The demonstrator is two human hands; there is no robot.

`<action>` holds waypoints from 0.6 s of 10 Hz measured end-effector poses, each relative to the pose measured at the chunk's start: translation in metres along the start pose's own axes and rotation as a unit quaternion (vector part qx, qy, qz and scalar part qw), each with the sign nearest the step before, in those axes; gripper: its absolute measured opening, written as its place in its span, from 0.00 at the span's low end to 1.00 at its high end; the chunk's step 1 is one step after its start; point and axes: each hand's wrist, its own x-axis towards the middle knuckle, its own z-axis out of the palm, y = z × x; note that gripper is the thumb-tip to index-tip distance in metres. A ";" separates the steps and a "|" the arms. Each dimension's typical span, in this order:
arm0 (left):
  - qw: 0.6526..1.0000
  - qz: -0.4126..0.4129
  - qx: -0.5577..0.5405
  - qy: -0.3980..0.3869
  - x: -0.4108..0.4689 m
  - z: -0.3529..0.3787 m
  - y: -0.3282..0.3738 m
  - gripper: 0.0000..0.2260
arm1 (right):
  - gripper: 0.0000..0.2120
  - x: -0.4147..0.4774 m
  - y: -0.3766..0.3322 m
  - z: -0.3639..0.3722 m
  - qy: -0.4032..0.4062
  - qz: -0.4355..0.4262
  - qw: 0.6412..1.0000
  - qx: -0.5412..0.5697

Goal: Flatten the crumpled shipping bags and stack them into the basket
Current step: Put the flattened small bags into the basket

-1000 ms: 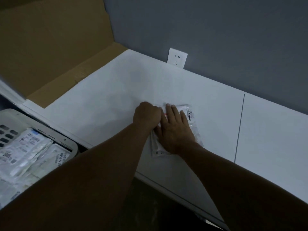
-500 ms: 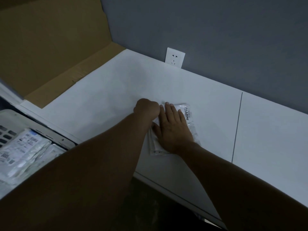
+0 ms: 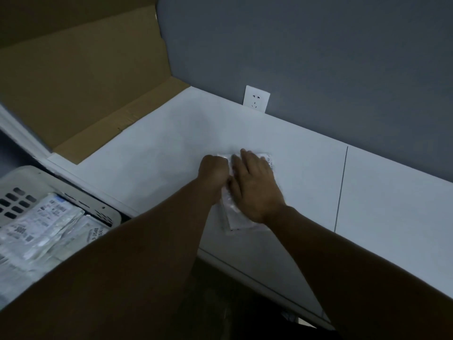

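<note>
My one camera sits on my head, looking forward and steeply down over my forearms at the white bench (image 3: pixel 152 153). It stands close: the grey wall (image 3: pixel 318 57) fills the top, the basket (image 3: pixel 29 177) lower left.

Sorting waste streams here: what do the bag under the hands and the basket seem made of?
Shipping bag: likely thin plastic film, glossy, crinkled, translucent at its edges. Basket: probably moulded plastic, matte pale grey, with regular vent slots; dim light leaves it uncertain.
</note>
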 end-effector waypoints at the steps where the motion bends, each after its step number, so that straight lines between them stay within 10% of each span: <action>1: 0.999 0.027 -0.033 0.008 -0.016 -0.016 0.007 0.08 | 0.34 0.008 -0.004 -0.038 0.096 0.109 0.989 0.030; 3: 0.991 -0.010 -0.134 0.016 -0.063 -0.051 0.025 0.12 | 0.41 0.007 -0.009 -0.089 -0.001 0.254 0.890 0.378; 6: 0.980 -0.078 -0.169 -0.070 -0.110 -0.077 0.025 0.09 | 0.13 -0.022 -0.046 -0.162 -0.072 0.209 0.833 0.506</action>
